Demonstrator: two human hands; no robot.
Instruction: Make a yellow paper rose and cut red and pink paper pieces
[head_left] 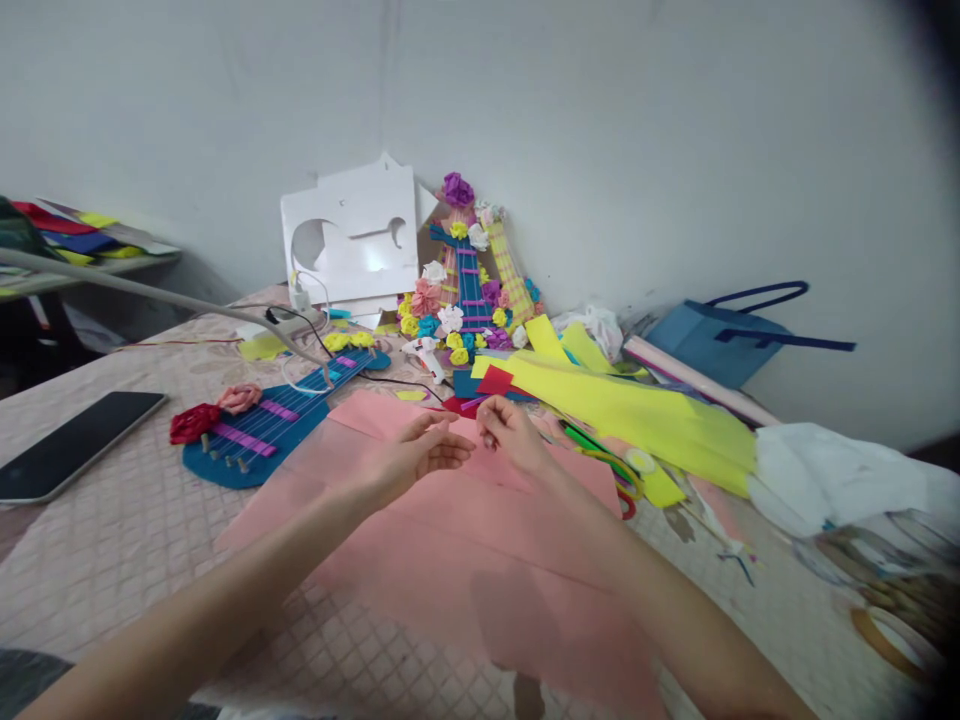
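A large pink sheet of paper (420, 545) covers the front of the table. Over its far part is my left hand (424, 450), fingers stretched out and nothing visible in them. Close beside it, my right hand (514, 435) has its fingers curled in a pinch; anything between them is too small to make out. Beyond the hands lie a small red piece (495, 380) and a white glue gun (425, 357). To the left rests a blue paper guitar (281, 425) with strings, purple strips and paper roses (196, 424).
A tablet (79, 440) lies at the left. White cut-out board (352, 240) and flower-decorated paper guitars (471, 285) lean on the wall. Yellow sheets (637, 405), scissors (628, 488), a blue bag (720, 340) and a tape roll (892, 640) are at the right. A cable (165, 292) crosses from the left.
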